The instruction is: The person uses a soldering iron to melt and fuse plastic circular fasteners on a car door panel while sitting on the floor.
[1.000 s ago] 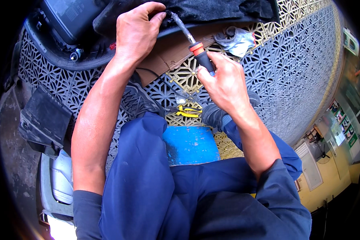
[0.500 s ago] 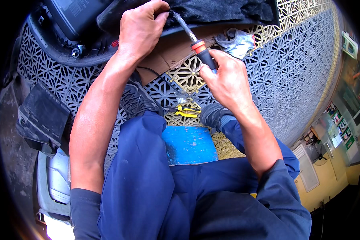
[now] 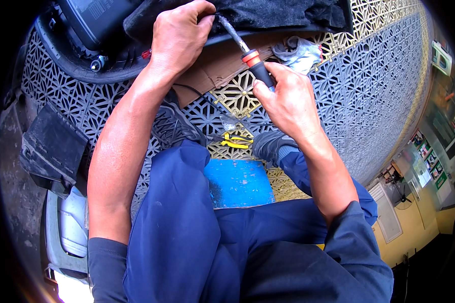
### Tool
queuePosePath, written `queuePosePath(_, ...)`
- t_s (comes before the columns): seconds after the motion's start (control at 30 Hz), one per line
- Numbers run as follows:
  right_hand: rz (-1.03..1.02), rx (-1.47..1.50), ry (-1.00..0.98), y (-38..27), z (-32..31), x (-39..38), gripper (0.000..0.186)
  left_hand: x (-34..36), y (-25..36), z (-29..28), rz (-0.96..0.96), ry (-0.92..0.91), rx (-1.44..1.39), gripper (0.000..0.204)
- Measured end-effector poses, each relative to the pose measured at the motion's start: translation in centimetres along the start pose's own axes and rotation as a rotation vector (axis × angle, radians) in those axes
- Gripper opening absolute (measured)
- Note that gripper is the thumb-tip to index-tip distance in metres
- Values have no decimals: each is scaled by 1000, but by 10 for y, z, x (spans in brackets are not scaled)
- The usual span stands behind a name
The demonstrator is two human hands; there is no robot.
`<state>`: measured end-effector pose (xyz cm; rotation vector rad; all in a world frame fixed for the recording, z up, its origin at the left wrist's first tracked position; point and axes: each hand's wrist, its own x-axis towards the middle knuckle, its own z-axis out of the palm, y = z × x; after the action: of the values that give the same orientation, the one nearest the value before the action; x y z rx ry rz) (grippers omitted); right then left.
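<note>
My right hand (image 3: 288, 98) is wrapped round the black and orange handle of a soldering iron (image 3: 251, 58), whose metal shaft slants up and to the left. The tip of the iron meets the edge of a large black part (image 3: 273, 14) covered in dark, fuzzy material. Just left of that tip, my left hand (image 3: 179, 38) has its thumb and forefinger pinched together at the same edge. What sits between those fingers is too small or hidden to make out. A dark cord (image 3: 197, 92) runs below the cardboard.
Yellow-handled pliers (image 3: 235, 140) lie between my shoes, above a blue board (image 3: 240, 183). A greyish cloth (image 3: 299, 54) rests right of the brown cardboard (image 3: 215, 65). At left stand a black plastic box (image 3: 53, 151) and a grey-white part (image 3: 68, 227). Lattice tiles (image 3: 359, 96) cover the floor.
</note>
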<state>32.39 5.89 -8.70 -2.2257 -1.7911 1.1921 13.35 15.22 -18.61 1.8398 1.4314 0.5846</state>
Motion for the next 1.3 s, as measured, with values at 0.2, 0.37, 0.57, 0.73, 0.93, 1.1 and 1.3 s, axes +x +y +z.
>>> queuePosePath(0.2,-34,-10,-5,2,-1,2,22,0,0,0,23,12,18,19)
queuePosePath(0.37,-23,-35,-27,3,-4,3,22,2,-7,5,147,80,56,18)
queuePosePath(0.57,-33,-89,-80,-2,-11,6,23,8,-12,1,300,147,14,9)
queuePosePath(0.73,-58,-161,-104,-2,-17,8,23,9,0,-9,198,71,-51,7)
queuePosePath(0.93,-123,-243,-94,0,-21,10,22,15,-13,-13,315,27,-73,9)
queuePosePath(1.1,-146,-262,-89,-1,-23,12,21,21,-23,-15,420,1,-76,11)
queuePosePath(1.3,-155,-282,-88,-1,-24,13,22,23,-24,-14,398,-28,-111,11)
